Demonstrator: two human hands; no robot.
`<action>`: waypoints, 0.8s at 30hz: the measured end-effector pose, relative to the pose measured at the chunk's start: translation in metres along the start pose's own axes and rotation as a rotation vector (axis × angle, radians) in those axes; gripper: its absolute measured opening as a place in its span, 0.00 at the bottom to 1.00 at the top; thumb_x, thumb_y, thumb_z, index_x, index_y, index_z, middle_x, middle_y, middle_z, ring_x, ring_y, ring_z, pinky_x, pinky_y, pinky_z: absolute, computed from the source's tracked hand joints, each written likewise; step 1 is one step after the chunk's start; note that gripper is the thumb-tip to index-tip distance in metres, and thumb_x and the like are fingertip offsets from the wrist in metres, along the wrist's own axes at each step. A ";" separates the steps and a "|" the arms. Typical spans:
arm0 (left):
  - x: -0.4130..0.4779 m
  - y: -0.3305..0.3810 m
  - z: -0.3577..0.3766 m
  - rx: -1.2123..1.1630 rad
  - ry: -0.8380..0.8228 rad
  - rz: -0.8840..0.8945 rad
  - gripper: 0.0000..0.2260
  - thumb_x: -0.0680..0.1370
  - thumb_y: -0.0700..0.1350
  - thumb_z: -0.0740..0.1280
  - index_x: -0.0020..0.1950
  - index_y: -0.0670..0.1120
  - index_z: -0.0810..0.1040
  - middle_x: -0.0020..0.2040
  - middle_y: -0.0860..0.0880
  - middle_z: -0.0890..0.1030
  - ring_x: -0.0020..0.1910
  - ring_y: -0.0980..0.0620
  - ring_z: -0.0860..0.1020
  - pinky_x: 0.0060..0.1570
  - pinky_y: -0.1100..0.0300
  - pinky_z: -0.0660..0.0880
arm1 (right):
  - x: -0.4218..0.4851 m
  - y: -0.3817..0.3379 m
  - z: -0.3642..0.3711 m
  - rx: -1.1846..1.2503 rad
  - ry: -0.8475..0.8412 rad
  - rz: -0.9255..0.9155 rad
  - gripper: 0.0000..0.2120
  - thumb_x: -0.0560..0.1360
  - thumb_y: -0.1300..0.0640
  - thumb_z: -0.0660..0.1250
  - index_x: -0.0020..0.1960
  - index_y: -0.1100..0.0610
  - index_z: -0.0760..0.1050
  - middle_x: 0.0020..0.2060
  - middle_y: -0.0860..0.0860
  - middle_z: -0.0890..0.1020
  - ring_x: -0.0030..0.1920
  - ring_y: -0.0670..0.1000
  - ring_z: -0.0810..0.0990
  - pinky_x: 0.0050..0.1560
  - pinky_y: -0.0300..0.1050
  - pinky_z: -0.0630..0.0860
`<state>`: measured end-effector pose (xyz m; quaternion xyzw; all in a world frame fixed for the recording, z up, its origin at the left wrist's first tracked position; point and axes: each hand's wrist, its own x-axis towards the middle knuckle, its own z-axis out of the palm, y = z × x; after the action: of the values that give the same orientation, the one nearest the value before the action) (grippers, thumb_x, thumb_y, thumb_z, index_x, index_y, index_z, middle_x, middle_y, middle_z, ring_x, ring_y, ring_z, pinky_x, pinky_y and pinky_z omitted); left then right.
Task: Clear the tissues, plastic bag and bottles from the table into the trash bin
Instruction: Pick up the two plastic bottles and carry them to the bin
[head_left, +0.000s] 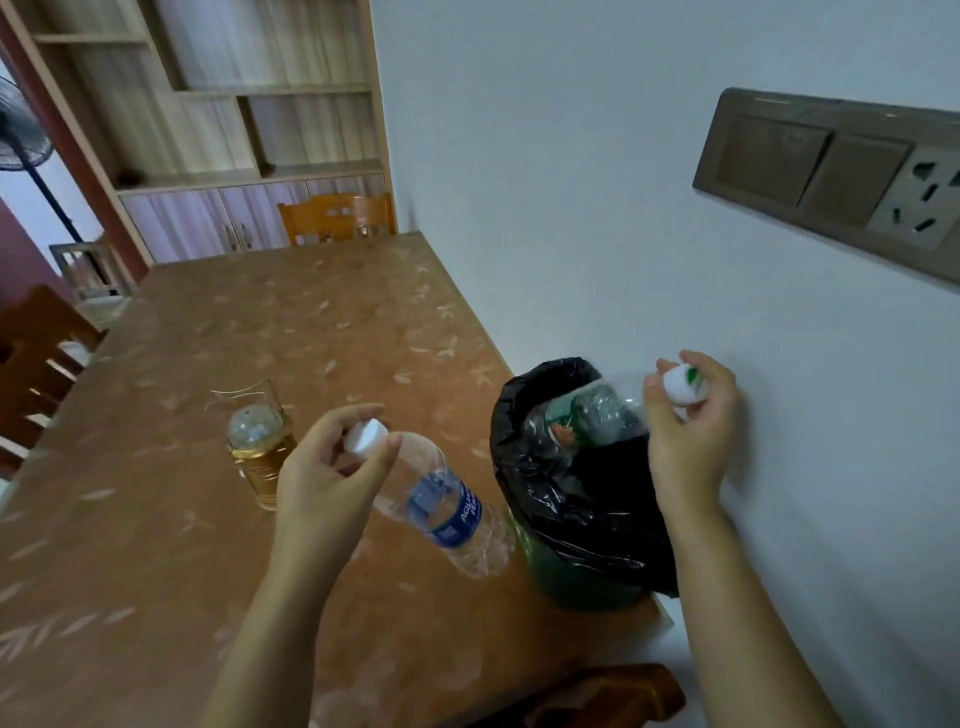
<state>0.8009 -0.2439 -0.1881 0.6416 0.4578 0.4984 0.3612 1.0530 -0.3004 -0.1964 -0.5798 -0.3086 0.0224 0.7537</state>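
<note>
Blue-label bottle (448, 512) hangs above the table (311, 322), my left hand (327, 478) pinching its white cap. My right hand (691, 439) grips the green-label bottle (592, 415) at the cap, its body tilted over the black-lined bin (582, 592).

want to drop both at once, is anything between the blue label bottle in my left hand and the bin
Only the other bottle: the green-label bottle, held at its cap by the right hand, hangs across the trash bin's open mouth. Between the blue-label bottle in the left hand and the bin, nothing else visible stands.
</note>
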 end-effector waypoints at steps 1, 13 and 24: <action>0.000 0.001 0.000 -0.004 0.001 0.006 0.10 0.72 0.41 0.70 0.49 0.54 0.78 0.48 0.50 0.81 0.42 0.55 0.79 0.36 0.66 0.77 | -0.001 0.006 0.000 -0.046 -0.066 0.022 0.17 0.72 0.66 0.67 0.49 0.44 0.69 0.53 0.57 0.78 0.49 0.44 0.78 0.44 0.29 0.74; 0.010 0.011 -0.011 -0.094 0.068 0.068 0.12 0.73 0.39 0.69 0.45 0.58 0.77 0.42 0.55 0.80 0.36 0.65 0.77 0.34 0.72 0.74 | -0.017 0.034 -0.018 -0.608 -0.448 0.119 0.08 0.69 0.60 0.71 0.46 0.55 0.74 0.44 0.52 0.77 0.42 0.49 0.75 0.35 0.29 0.68; 0.028 0.029 -0.003 -0.192 0.133 0.158 0.08 0.74 0.38 0.68 0.50 0.50 0.77 0.45 0.52 0.79 0.45 0.56 0.78 0.47 0.58 0.76 | -0.026 0.006 -0.047 -0.731 -0.434 0.046 0.13 0.70 0.54 0.70 0.54 0.52 0.76 0.48 0.44 0.76 0.48 0.44 0.73 0.48 0.38 0.68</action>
<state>0.8070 -0.2270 -0.1517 0.6036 0.3792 0.6081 0.3495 1.0574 -0.3493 -0.2196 -0.7973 -0.4349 0.0498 0.4155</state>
